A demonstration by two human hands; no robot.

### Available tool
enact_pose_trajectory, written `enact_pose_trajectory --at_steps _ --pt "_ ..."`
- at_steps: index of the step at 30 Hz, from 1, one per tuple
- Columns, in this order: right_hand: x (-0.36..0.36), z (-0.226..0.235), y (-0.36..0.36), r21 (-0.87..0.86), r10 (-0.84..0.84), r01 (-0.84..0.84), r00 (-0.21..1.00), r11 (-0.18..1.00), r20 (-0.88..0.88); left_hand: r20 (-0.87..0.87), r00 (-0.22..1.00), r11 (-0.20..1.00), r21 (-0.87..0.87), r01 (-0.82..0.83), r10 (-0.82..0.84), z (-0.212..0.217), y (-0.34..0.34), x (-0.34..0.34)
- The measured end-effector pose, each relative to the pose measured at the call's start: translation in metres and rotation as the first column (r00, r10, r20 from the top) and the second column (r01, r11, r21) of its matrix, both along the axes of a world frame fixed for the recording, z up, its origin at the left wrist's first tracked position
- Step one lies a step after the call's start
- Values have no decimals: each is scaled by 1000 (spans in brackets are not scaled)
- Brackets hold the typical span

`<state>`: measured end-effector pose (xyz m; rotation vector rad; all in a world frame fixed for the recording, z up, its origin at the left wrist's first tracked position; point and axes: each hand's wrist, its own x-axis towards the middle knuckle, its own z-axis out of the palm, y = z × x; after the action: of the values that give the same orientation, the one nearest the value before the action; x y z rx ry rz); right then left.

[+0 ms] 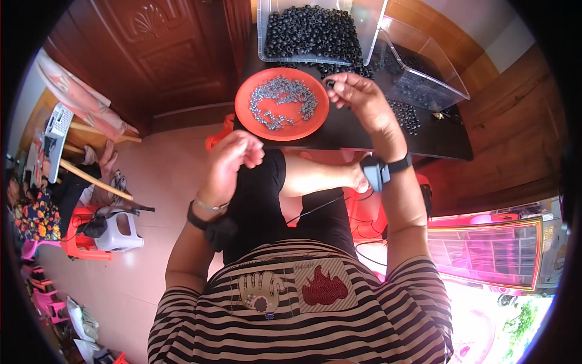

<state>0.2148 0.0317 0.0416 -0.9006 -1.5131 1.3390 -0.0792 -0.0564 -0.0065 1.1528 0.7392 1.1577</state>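
Note:
My right hand (pixel 362 104) is raised at the right rim of an orange plate (pixel 244 115), pinching a small black ring-shaped piece (pixel 330 84) between thumb and fingertips. Closer to me, my left hand (pixel 232 159) hovers off the plate's lower left edge. Its fingers are curled together, and anything in them is hidden or too small to name. Many tiny silvery metal pieces (pixel 280 91) lie spread on the plate. Behind it, a clear plastic bin (pixel 262 37) holds a heap of round black pieces (pixel 312 30) with holes, and more spill onto the table in front of it.
A second clear bin (pixel 433 85) stands at the right of the dark table (pixel 445 142), with loose black pieces (pixel 405 115) beside it. My legs are under the table edge. At left are a white stool (pixel 124 233) and cluttered furniture; a brown door (pixel 163 54) rises behind.

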Motion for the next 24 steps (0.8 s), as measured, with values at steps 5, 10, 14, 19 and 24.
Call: enact_pose_trajectory --at_steps 5,10,14,19,24 --pt "-31 -11 -43 28 37 -35 995 999 -87 57 994 996 -17 92 -91 13 10 42" --pt "-45 -24 -62 249 61 -37 994 968 -88 178 975 984 -97 151 -132 8 12 62" --pt "-48 -27 -66 444 -17 -46 990 895 138 251 963 978 -157 138 -95 2 8 66" --pt "-51 -30 -71 487 -79 -14 982 873 170 297 944 974 -122 190 -147 0 5 65" --pt "-56 -39 -72 474 -77 17 991 880 107 373 919 971 -140 191 -127 -6 1 66"
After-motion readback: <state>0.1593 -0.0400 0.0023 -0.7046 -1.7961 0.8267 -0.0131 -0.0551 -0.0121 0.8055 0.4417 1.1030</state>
